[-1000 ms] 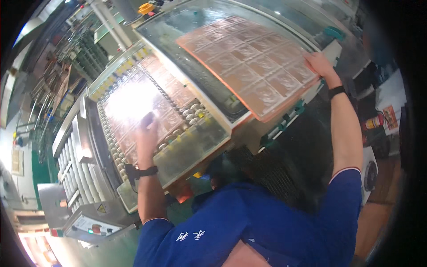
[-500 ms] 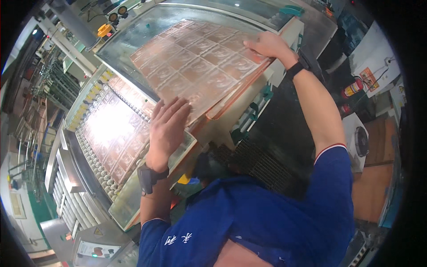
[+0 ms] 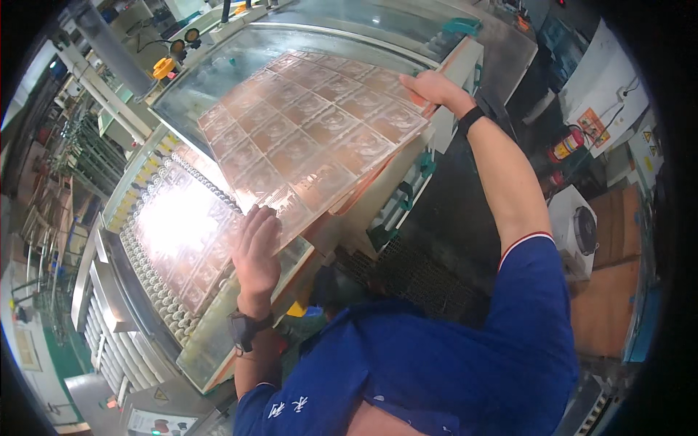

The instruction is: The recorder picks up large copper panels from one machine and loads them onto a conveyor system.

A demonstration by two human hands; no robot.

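A large copper-coloured panel (image 3: 291,109) with a grid of repeated patterned squares slants over the machine's edge, its surface shiny. My right hand (image 3: 440,91) grips its far right corner, thumb on top and the other fingers mostly hidden beneath. At the near left corner, my left hand (image 3: 256,251) holds the edge with its fingers bent against the sheet. Left of that hand, another patterned copper panel (image 3: 193,265) lies flat on the roller conveyor (image 3: 156,287), partly washed out by glare.
Behind the raised panel is a glass-topped machine cover (image 3: 247,47). A clear plate (image 3: 218,349) edges the conveyor on my side. Green clamps (image 3: 403,196) line the machine's side. To the right stand a fire extinguisher (image 3: 566,145) and a white box with a fan (image 3: 574,229).
The raised panel has shifted left and toward me, with both hands moving along with it. Its near left corner now overhangs the conveyor side more.
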